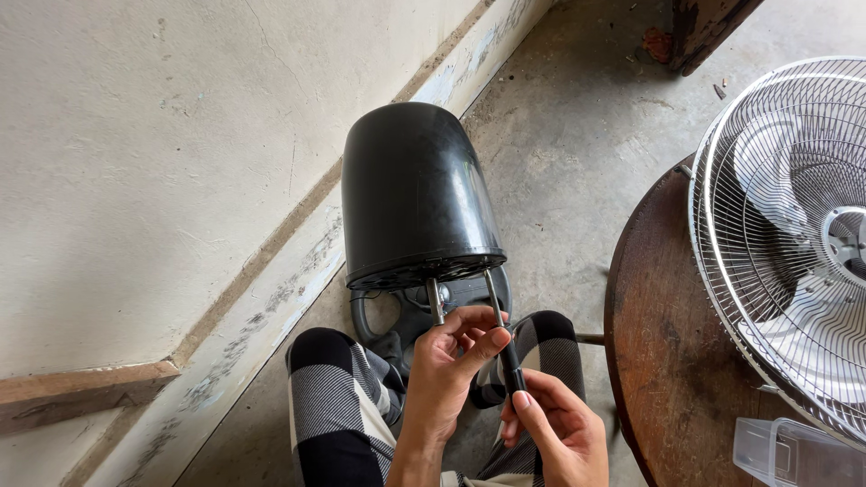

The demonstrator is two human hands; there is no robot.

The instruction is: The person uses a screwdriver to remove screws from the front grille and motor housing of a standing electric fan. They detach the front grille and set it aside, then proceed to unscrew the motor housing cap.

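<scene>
Gripping motor housing (415,194) shaft, L hand (446,370); R hand (555,424) holds screwdriver (505,347) upright, tip into housing.

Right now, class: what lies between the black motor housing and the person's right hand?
In the head view, a screwdriver spans from right hand up to black motor housing.

This looks like a home yard or porch used as a makeshift repair spot. A rough concrete floor (577,153) fills 12 o'clock, a stained plaster wall (153,162) runs at 9 o'clock, and a worn round wooden counter (672,361) carries a bare fan grille (785,234) at 3 o'clock.
</scene>
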